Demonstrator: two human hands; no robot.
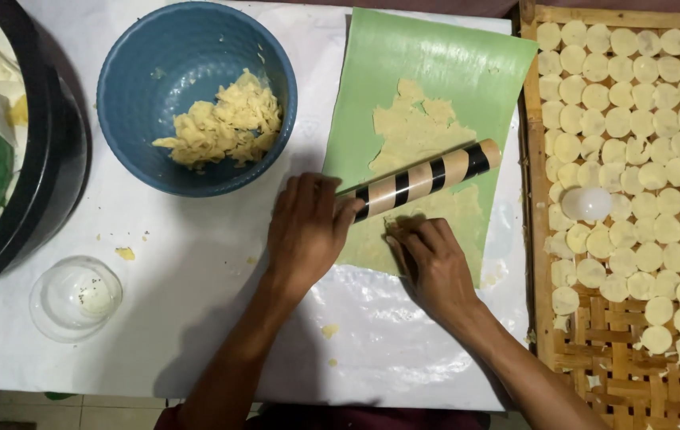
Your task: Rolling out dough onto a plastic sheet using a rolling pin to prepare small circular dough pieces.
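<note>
Looks like a home kitchen or small cottage food-prep setup, not a commercial line. Evidence: white plastic sheet (pixel 196 263) as table cover under both hands, banana leaf (pixel 427 64) used as rolling surface just ahead of the right hand (pixel 435 267), woven bamboo tray (pixel 594 334) of hand-cut dough discs (pixel 634 119) to its right. Blue bowl (pixel 129 72) of dough scraps ahead of the left hand (pixel 304 231), big black pot (pixel 53 159) far left. Tiled floor below table edge.

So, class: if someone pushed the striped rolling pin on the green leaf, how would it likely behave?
The striped rolling pin looks round and rigid, so it would probably roll rather than slide. The left hand rests on one end, likely steadying it. The soft dough sheet beneath may slow it.
</note>
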